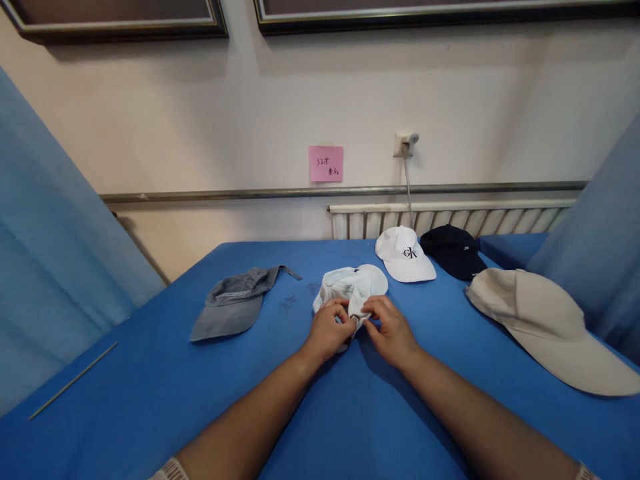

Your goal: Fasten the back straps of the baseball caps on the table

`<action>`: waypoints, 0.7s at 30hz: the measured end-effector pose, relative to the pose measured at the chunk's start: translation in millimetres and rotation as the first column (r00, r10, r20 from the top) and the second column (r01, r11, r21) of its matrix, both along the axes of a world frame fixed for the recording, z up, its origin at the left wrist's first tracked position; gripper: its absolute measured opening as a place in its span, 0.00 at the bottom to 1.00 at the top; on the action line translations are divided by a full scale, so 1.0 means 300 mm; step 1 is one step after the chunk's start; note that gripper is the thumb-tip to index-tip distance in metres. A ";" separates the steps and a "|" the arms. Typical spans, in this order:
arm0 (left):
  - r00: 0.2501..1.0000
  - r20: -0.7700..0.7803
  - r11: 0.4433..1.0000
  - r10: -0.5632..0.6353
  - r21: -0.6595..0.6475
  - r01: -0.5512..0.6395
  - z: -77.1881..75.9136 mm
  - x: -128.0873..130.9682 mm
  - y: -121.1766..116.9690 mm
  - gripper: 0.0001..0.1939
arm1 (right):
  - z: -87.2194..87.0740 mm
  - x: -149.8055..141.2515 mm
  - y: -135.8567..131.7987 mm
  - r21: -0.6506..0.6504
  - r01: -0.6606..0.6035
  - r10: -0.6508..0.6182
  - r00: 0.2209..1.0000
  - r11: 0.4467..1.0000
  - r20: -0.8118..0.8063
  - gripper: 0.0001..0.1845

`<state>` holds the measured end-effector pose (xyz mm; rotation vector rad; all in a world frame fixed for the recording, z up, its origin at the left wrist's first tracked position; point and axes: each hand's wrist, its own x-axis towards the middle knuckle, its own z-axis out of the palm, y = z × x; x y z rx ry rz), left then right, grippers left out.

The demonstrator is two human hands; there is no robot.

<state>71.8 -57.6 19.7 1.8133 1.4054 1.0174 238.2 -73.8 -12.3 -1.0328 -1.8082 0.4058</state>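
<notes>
A pale, whitish baseball cap (345, 277) lies in the middle of the blue-covered table, its brim pointing away to the upper right. My left hand (331, 328) pinches the strap at the back of this cap. From the other side, my right hand (390, 330) grips the same strap area between thumb and fingers. Both hands are closed and nearly meet at the strap's buckle, whose details are partly hidden by the fingers. A grey cap (235, 300) with its strap hanging loose rests to the left of my hands.
A white cap with black letters (404, 253), a black cap (453, 250) and a large beige cap (540, 320) lie to the right. A thin stick (73, 381) is at the left edge. Blue curtains (45, 253) flank the table; a radiator (450, 217) stands behind it.
</notes>
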 end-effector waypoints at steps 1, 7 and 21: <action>1.000 -0.012 1.000 0.017 0.006 -0.017 0.000 0.001 -0.001 0.09 | 0.002 -0.001 -0.001 0.000 0.002 -0.002 1.000 1.000 0.002 0.16; 0.998 -0.018 0.998 0.063 -0.026 -0.064 0.003 0.000 0.001 0.10 | 0.011 -0.007 -0.010 0.021 -0.015 0.015 1.000 1.000 0.012 0.15; 0.998 0.047 0.999 -0.032 -0.015 0.033 0.022 -0.013 0.008 0.11 | -0.003 0.008 0.009 0.033 -0.038 0.038 0.999 0.999 -0.001 0.11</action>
